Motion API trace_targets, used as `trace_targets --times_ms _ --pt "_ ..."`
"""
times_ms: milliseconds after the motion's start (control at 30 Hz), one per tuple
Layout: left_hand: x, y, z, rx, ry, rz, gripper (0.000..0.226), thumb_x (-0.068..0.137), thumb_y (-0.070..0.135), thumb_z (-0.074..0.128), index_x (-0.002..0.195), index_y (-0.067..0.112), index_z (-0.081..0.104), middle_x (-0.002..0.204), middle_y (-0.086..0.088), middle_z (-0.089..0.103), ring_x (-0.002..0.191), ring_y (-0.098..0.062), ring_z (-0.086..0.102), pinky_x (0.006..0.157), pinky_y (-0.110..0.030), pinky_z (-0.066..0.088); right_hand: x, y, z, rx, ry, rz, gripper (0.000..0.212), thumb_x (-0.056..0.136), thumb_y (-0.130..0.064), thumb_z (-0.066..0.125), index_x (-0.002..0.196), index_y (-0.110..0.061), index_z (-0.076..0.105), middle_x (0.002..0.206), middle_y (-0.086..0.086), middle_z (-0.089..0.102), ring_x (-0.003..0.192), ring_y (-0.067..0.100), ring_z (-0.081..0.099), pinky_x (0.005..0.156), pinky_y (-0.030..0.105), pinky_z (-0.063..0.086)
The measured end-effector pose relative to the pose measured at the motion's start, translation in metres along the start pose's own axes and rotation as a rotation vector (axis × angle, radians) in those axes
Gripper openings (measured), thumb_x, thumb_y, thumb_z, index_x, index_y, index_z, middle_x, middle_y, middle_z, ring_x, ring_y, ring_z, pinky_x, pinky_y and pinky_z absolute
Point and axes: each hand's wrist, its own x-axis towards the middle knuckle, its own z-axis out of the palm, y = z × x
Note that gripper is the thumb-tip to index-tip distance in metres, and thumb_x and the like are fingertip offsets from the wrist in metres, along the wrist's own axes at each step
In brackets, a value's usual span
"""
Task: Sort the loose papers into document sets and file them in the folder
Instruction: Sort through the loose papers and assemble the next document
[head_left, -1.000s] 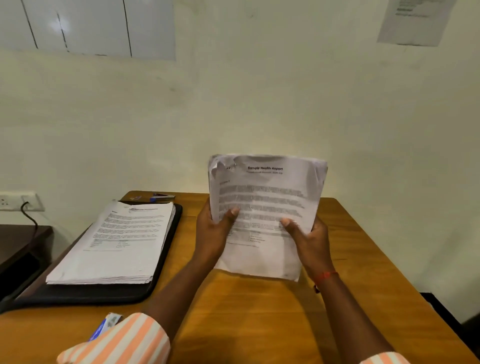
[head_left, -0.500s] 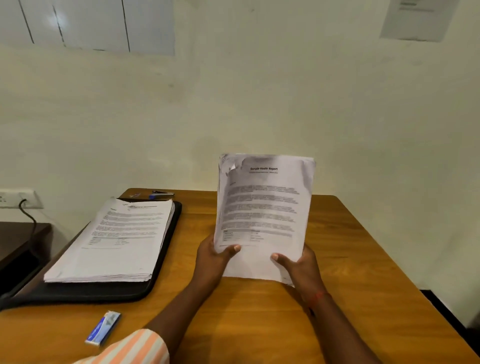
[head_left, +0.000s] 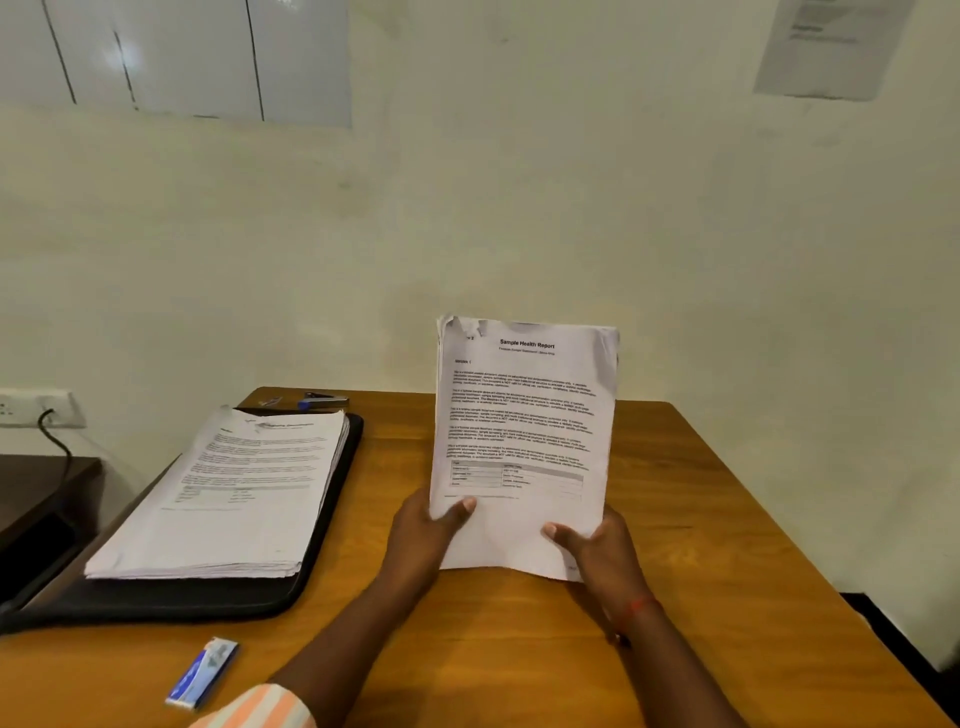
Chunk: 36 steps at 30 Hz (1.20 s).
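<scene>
The sheaf of papers (head_left: 524, 441) is held upright above the middle of the tabletop (head_left: 727, 545), printed side toward the camera. The top sheet bears the heading "Sample Health Report", several text blocks and a small table near the bottom. The upper left corner of the sheaf is creased and torn. Whether its lower edge touches the tabletop cannot be told.

The left hand (head_left: 421, 540) grips the lower left edge of the sheaf, thumb pressed on the front sheet, the fingers curled behind the sheaf and hidden. The right hand (head_left: 597, 556) grips the lower right corner the same way, thumb on the front. A red thread (head_left: 641, 605) circles the right wrist. A striped sleeve (head_left: 260, 709) shows at the bottom edge on the left arm.

The black folder (head_left: 208, 600) lies open and flat on the left part of the tabletop, well apart from the held sheaf. A thick pile of printed sheets (head_left: 228, 493) rests on it, its edges slightly uneven.

A stapler (head_left: 324, 401) lies at the far edge of the tabletop, just beyond the folder. A small blue and white box (head_left: 202, 673) lies on the near left part of the tabletop, in front of the folder. A wall socket (head_left: 36, 408) with a black cable plugged in is at the left. A paper notice (head_left: 831, 47) hangs on the wall at the upper right.
</scene>
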Motion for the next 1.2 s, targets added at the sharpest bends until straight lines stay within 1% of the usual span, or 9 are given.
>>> trace_targets --times_ms 67,167,333,467,600,733,900,1067,1200 --pt "0.009 0.027 -0.007 -0.014 -0.024 -0.022 0.040 0.093 0.043 0.068 0.127 0.024 0.062 0.120 -0.001 0.074 0.098 -0.020 0.075 0.083 -0.048 0.063 0.001 -0.004 -0.007 -0.013 -0.076 0.050 0.044 0.085 -0.002 0.075 0.123 -0.021 0.065 0.120 -0.001 0.073 0.108 0.017 0.070 0.090 0.037 0.059" --pt "0.033 0.075 -0.018 -0.019 -0.037 0.012 0.031 0.100 0.042 0.057 0.121 0.021 0.064 0.110 -0.002 0.077 0.091 -0.019 0.077 0.073 -0.038 0.064 -0.002 -0.009 -0.013 -0.033 -0.243 0.080 0.049 0.086 -0.004 0.075 0.132 -0.017 0.062 0.126 0.002 0.070 0.117 0.022 0.067 0.101 0.049 0.053" --pt "0.069 0.136 -0.027 -0.169 0.091 -0.046 0.032 0.106 0.040 0.051 0.117 0.014 0.065 0.093 -0.005 0.077 0.076 -0.018 0.076 0.056 -0.028 0.058 -0.011 -0.016 -0.005 -0.011 -0.366 0.064 0.054 0.088 -0.005 0.075 0.137 -0.019 0.057 0.132 0.002 0.067 0.124 0.022 0.062 0.106 0.047 0.049" --pt "0.070 0.139 -0.031 -0.228 0.085 -0.102 0.034 0.106 0.041 0.051 0.120 0.013 0.064 0.101 -0.010 0.076 0.087 -0.028 0.075 0.063 -0.034 0.059 -0.014 -0.017 -0.006 -0.021 -0.391 0.050 0.054 0.088 -0.009 0.076 0.137 -0.022 0.057 0.133 0.002 0.066 0.124 0.022 0.062 0.107 0.049 0.048" --pt "0.065 0.134 -0.026 -0.223 0.141 0.031 0.035 0.108 0.039 0.046 0.129 0.014 0.060 0.110 -0.013 0.074 0.088 -0.024 0.073 0.057 -0.027 0.058 -0.010 -0.033 -0.004 -0.048 -0.301 0.039 0.041 0.091 -0.029 0.073 0.130 -0.020 0.063 0.122 0.001 0.072 0.114 0.034 0.067 0.101 0.061 0.049" --pt "0.061 0.142 -0.015 -0.095 0.212 0.171 0.033 0.108 0.039 0.043 0.125 0.016 0.060 0.104 -0.003 0.070 0.089 -0.016 0.069 0.056 -0.016 0.052 0.016 -0.092 0.002 -0.033 -0.072 -0.166 0.049 0.093 -0.052 0.058 0.114 -0.008 0.059 0.110 0.006 0.073 0.099 0.021 0.072 0.084 0.040 0.061" --pt "0.052 0.146 -0.007 -0.030 0.202 0.308 0.030 0.108 0.039 0.043 0.115 0.017 0.062 0.097 0.004 0.070 0.077 -0.003 0.070 0.059 -0.012 0.052 0.057 -0.154 0.009 -0.100 0.127 -0.431 0.021 0.101 -0.032 0.057 0.105 -0.012 0.065 0.093 -0.008 0.068 0.080 -0.004 0.061 0.071 0.015 0.048" --pt "0.049 0.143 -0.005 -0.087 0.201 0.301 0.030 0.109 0.035 0.043 0.120 0.014 0.061 0.098 0.001 0.071 0.071 0.002 0.070 0.057 -0.013 0.052 0.069 -0.154 0.009 -0.042 0.183 -0.418 0.010 0.099 -0.024 0.062 0.095 -0.021 0.071 0.094 -0.006 0.073 0.085 0.006 0.065 0.076 0.025 0.052" --pt "0.051 0.143 -0.009 -0.143 0.210 0.269 0.029 0.108 0.037 0.045 0.120 0.016 0.062 0.098 0.001 0.072 0.080 -0.011 0.071 0.059 -0.017 0.055 0.055 -0.145 0.012 -0.008 0.102 -0.399 0.023 0.098 -0.037 0.062 0.098 -0.014 0.067 0.091 -0.003 0.070 0.083 0.011 0.064 0.072 0.026 0.053"
